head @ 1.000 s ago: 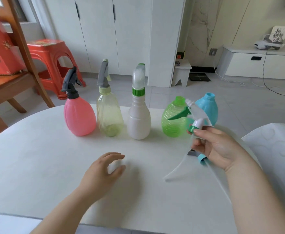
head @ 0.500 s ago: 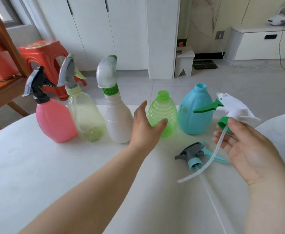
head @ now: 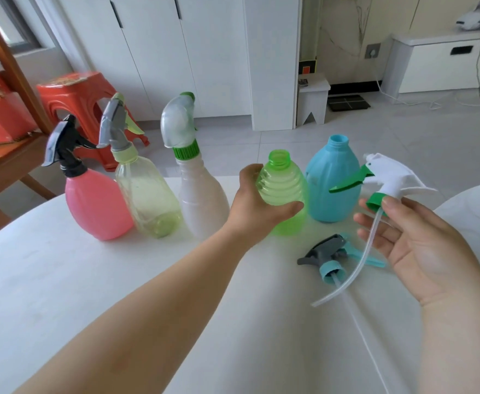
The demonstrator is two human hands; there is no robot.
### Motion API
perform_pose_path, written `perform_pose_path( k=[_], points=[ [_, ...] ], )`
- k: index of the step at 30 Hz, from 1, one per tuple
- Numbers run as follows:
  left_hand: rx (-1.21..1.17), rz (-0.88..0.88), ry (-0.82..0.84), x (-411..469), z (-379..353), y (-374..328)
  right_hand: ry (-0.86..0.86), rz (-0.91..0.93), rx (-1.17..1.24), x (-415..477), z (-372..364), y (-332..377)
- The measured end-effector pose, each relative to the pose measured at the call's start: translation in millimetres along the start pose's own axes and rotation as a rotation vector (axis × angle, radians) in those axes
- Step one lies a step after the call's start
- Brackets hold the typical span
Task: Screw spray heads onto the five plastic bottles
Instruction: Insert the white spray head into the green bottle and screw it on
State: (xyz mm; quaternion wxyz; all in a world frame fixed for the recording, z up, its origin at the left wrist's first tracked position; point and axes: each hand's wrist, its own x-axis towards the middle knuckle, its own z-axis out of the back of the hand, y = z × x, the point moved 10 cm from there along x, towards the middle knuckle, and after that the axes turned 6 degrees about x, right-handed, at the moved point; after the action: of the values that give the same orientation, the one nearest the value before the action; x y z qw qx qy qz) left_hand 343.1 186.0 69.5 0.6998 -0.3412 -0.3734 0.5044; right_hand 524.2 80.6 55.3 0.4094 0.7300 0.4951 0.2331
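- The left grip point(head: 257, 200) was closed around the green bottle point(head: 285, 186), with the thumb across its front and the fingers behind its ribbed shoulder.
- The green bottle stood on the white worktop point(head: 62, 280), fourth in the row, and its neck was uncovered.
- The right grip point(head: 420, 245) pinched the white spray head point(head: 389, 177) at its green collar, between the thumb and the fingertips, with the palm turned up.
- This head was held in the air to the right of the green bottle, apart from it and a little higher than its neck. Its green trigger pointed left, in front of the blue bottle point(head: 332, 180).
- The thin tube point(head: 358, 265) of the held head hung down and to the left, over the worktop.
- The blue bottle stood just beside the green one, with its neck also uncovered.
- A grey spray head point(head: 328, 257) with a teal collar lay on its side on the worktop, between the two grips and near the hanging tube.
- The pink bottle point(head: 97, 206), the yellowish bottle point(head: 148, 200) and the white bottle point(head: 202, 200) stood to the left in the row, each with a sprayer on its neck.
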Motion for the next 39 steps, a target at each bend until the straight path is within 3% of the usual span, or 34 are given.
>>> perform_pose_path(
  k=[6, 19, 32, 39],
  points=[
    [-0.110, -0.089, -0.009, -57, 52, -8, 0.059, -0.013, 0.000, -13, -21, 4],
    [-0.084, 0.037, -0.170, -146, 179, 71, 0.230, -0.028, -0.067, -52, -131, -11],
    [-0.019, 0.011, -0.142, -155, 199, 90, 0.377, 0.101, -0.093, -54, -243, 12],
    [-0.012, 0.014, -0.106, -156, 193, 86, 0.456, 0.104, -0.215, -62, -280, -13]
  ],
)
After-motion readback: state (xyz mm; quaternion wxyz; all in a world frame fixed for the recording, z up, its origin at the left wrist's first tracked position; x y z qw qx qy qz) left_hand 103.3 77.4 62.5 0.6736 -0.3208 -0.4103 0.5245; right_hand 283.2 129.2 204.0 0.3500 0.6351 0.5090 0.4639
